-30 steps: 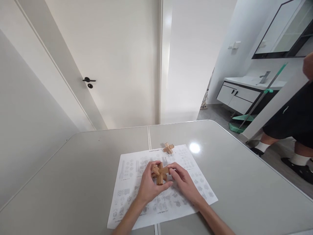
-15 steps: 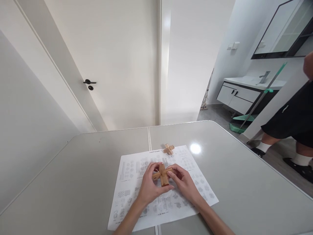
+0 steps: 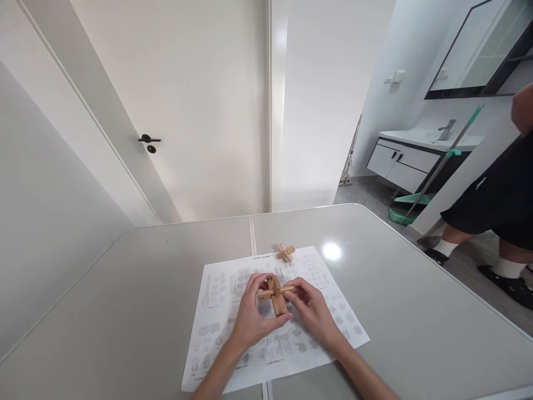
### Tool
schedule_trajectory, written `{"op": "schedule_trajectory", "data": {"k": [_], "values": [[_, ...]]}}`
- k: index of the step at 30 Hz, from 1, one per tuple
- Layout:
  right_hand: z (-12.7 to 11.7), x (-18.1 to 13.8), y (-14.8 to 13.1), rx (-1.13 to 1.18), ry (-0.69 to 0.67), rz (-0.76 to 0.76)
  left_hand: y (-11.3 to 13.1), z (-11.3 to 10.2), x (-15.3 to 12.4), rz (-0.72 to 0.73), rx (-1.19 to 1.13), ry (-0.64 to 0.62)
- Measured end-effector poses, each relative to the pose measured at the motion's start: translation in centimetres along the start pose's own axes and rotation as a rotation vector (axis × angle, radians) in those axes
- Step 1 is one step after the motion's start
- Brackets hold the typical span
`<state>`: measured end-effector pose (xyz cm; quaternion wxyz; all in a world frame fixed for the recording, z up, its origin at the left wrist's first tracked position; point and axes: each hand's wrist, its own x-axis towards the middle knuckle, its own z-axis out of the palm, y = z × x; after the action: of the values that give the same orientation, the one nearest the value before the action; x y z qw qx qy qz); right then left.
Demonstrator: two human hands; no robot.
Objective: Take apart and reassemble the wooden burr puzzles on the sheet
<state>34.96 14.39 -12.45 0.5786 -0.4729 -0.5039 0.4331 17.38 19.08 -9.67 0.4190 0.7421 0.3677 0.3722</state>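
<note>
In the lower centre, the left grip (image 3: 252, 311) and the right grip (image 3: 310, 305) pinch the cross (image 3: 278, 303); it should be light, stiff (wood, perhaps slippery); its ends suit holding.

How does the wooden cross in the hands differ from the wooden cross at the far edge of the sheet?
The held cross is gripped by the left hand and right hand; the far cross lies untouched at the far edge of the sheet. The held cross looks larger than the far cross. Both are wooden.
</note>
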Motion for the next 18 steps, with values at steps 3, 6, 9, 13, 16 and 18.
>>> {"op": "schedule_trajectory", "data": {"k": [3, 6, 9, 13, 16, 18], "values": [[-0.01, 0.03, -0.12, 0.015, -0.009, 0.016, -0.01, -0.02, 0.05, 0.014, 0.019, 0.002], [-0.08, 0.09, -0.16, -0.008, -0.035, 0.018, -0.01, -0.06, 0.08, -0.012, 0.021, 0.022], [-0.16, 0.00, 0.00, -0.071, -0.047, -0.007, -0.08, -0.11, 0.05, -0.013, 0.016, 0.039], [-0.09, -0.22, 0.43, -0.171, -0.084, -0.016, -0.34, -0.14, -0.11, -0.023, -0.022, 0.030], [-0.10, -0.20, 0.39, -0.217, -0.117, -0.001, -0.63, -0.17, -0.17, -0.027, -0.080, -0.001], [-0.23, -0.08, 0.03, -0.194, -0.124, 0.008, -0.83, -0.18, -0.14, -0.035, -0.109, -0.029]]}}
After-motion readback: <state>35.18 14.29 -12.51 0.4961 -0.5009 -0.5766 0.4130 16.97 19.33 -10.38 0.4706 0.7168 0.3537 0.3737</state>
